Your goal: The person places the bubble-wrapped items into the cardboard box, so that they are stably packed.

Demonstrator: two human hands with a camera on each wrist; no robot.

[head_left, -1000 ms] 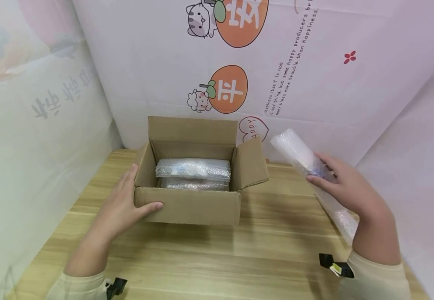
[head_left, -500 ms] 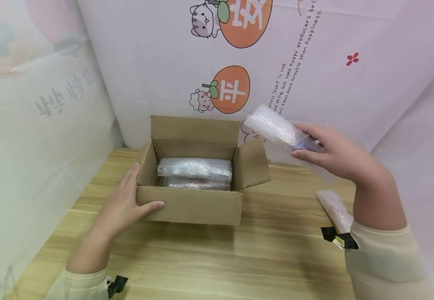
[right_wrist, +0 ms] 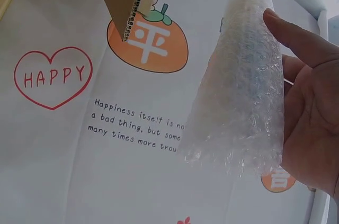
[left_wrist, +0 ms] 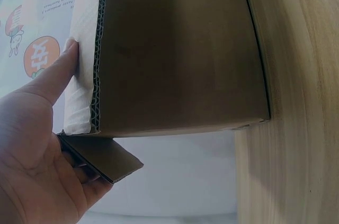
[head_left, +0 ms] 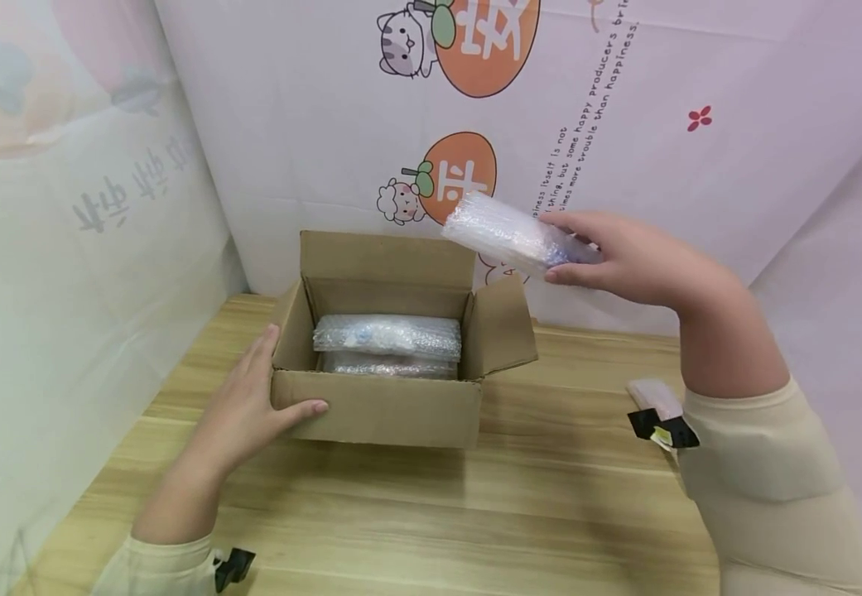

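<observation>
An open cardboard box (head_left: 378, 410) stands on the wooden table, with bubble-wrapped packages (head_left: 389, 335) lying inside it. My left hand (head_left: 240, 406) holds the box at its left front corner, thumb on the front wall and fingers along the left side flap. In the left wrist view, the box wall (left_wrist: 175, 54) fills the middle, with the hand (left_wrist: 42, 144) around its edge and flap. Up in the air, right of and behind the box, my right hand (head_left: 617, 257) grips another bubble-wrapped package (head_left: 501, 232) between thumb and fingers. The wrap's end (right_wrist: 243, 97) shows in the right wrist view.
Another bubble-wrapped package (head_left: 654, 397) lies on the table (head_left: 550, 488) at the right, partly covered by the right sleeve. A printed white sheet (head_left: 624, 165) hangs behind the box. The box's right flap (head_left: 505, 323) sticks outward, and its back flap (head_left: 386, 258) stands up.
My right hand has lifted its bubble-wrapped package and carried it leftward, toward the box, uncovering another package on the table. The left hand stays on the box.
</observation>
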